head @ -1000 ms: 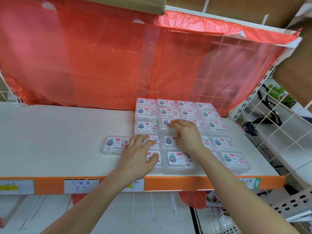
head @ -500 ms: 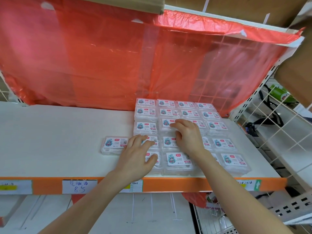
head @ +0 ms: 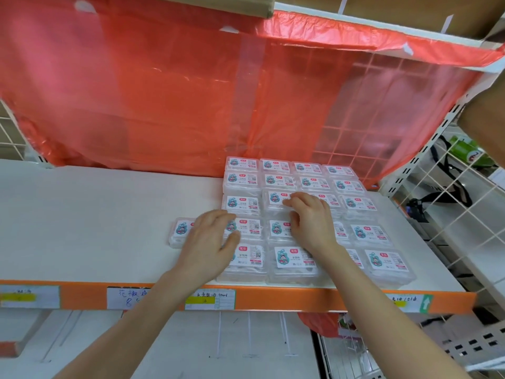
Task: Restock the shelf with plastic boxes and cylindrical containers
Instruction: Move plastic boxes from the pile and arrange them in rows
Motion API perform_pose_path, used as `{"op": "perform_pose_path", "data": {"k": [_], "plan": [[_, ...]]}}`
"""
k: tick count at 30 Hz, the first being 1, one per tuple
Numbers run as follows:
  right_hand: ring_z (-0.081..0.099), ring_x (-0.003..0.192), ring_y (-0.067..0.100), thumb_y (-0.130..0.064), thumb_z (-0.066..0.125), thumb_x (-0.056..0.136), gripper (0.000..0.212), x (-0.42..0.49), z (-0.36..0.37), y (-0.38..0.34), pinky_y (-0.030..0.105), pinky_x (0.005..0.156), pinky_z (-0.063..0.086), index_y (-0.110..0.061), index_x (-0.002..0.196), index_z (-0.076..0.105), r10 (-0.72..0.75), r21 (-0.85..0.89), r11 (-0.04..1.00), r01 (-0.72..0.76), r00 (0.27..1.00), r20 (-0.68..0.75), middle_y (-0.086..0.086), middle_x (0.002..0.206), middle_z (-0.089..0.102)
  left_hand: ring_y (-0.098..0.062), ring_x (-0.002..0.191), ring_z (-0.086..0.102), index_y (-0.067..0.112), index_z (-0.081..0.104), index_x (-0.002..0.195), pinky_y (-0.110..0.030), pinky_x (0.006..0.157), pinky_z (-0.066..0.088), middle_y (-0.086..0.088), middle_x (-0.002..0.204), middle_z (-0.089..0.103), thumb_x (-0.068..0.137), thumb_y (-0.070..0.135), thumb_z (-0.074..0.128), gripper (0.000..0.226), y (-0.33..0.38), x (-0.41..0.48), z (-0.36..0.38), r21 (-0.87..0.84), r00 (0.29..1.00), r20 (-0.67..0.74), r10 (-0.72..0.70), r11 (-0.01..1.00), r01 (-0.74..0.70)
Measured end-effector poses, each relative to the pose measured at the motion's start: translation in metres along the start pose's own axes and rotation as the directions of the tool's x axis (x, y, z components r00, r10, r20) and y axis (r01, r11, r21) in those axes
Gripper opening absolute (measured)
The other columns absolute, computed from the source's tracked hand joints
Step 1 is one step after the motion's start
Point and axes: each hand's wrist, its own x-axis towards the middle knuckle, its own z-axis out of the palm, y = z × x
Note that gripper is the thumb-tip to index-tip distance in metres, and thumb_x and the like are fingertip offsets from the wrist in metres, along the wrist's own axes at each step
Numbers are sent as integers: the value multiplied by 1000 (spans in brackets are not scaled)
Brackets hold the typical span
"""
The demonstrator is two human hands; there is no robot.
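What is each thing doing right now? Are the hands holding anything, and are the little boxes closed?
left hand: open, resting on the plastic boxes' left edge.
right hand: fingers curled round the third-row box.
third-row box: closed, held, slightly askew.
lone box: closed, flat, left of the block.
plastic boxes: closed, flat, in rows.
red plastic sheet: hanging behind the shelf.

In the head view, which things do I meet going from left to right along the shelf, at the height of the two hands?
lone plastic box → left hand → right hand → rightmost plastic box of that row → white wire grid panel
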Motion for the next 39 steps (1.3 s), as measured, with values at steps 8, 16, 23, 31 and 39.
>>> {"op": "perform_pose_path", "data": {"k": [8, 16, 23, 31, 39], "plan": [[58, 98, 40, 9, 57, 73, 31, -1, 1, -1, 47, 85, 39, -2, 100, 68, -20, -22, 1000, 19, 1000, -10, 15, 107, 65, -21, 141, 0, 28, 12, 147, -41, 111, 17, 1, 155, 5, 95, 27, 39, 58, -50, -1, -22, 457, 935, 243, -260, 880, 126], [58, 98, 40, 6, 59, 73, 30, -1, 0, 0, 47, 86, 39, -4, 100, 67, -22, -20, 1000, 22, 1000, -5, 14, 108, 64, -18, 138, 14, 25, 17, 147, -29, 107, 23, -1, 150, 17, 95, 35, 43, 59, -63, 0, -22, 522, 974, 179, -136, 853, 23], [58, 98, 38, 4, 58, 74, 30, 0, 1, 1, 45, 87, 37, -4, 102, 67, -13, -18, 1000, 13, 1000, 4, 13, 109, 64, -26, 129, 22, 21, 28, 144, -32, 104, 24, -5, 142, 33, 91, 30, 53, 59, -66, 7, -34, 399, 979, 91, -180, 908, 130], [53, 106, 34, 0, 54, 79, 32, 0, 0, 1, 40, 91, 31, -7, 108, 64, 20, -34, 999, -19, 999, 50, 9, 115, 61, -29, 118, 42, 13, 55, 124, -21, 91, 21, -9, 120, 55, 72, 17, 76, 57, -31, 30, -41, 118, 994, -99, -50, 991, 61], [52, 107, 34, -1, 54, 79, 32, 0, -2, 1, 40, 93, 31, -7, 109, 64, 26, -27, 999, -25, 998, 62, 9, 116, 60, -25, 122, 35, 17, 50, 130, -20, 92, 23, -5, 129, 48, 75, 22, 72, 59, -2, 53, -16, 82, 996, 83, -37, 996, 30]]}}
